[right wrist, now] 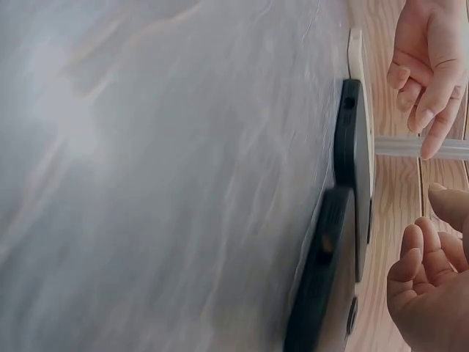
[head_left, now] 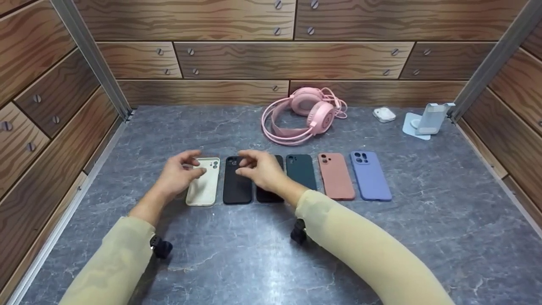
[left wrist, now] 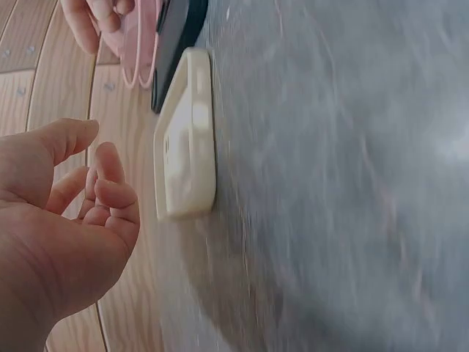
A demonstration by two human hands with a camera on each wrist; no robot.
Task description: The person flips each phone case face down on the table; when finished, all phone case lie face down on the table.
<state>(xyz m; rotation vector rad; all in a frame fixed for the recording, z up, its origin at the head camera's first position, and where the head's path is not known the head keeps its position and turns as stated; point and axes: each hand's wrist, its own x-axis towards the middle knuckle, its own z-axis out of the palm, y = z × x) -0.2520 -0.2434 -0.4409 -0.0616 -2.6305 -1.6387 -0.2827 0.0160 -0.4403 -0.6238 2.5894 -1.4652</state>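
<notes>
A row of phone cases lies across the grey marbled table. Leftmost is a cream phone case (head_left: 202, 188), with my left hand (head_left: 175, 174) just above its left side, thumb and fingers apart and holding nothing. Beside it lies a black phone case (head_left: 237, 191). My right hand (head_left: 263, 170) hovers over this one and a second black phone case (head_left: 269, 196), partly hiding both, its fingers loosely bent around nothing. In the left wrist view, a gap shows between the left hand (left wrist: 69, 220) and the cream case (left wrist: 192, 147). The right hand (right wrist: 436, 282) likewise stays above the black cases.
Further right in the row are a dark green case (head_left: 301, 171), a pink case (head_left: 337, 178) and a lavender-blue case (head_left: 372, 178). Behind them sit pink headphones (head_left: 322, 118), a small white case (head_left: 384, 114) and a pale phone stand (head_left: 432, 120). Wood-patterned walls (head_left: 237, 93) enclose the table.
</notes>
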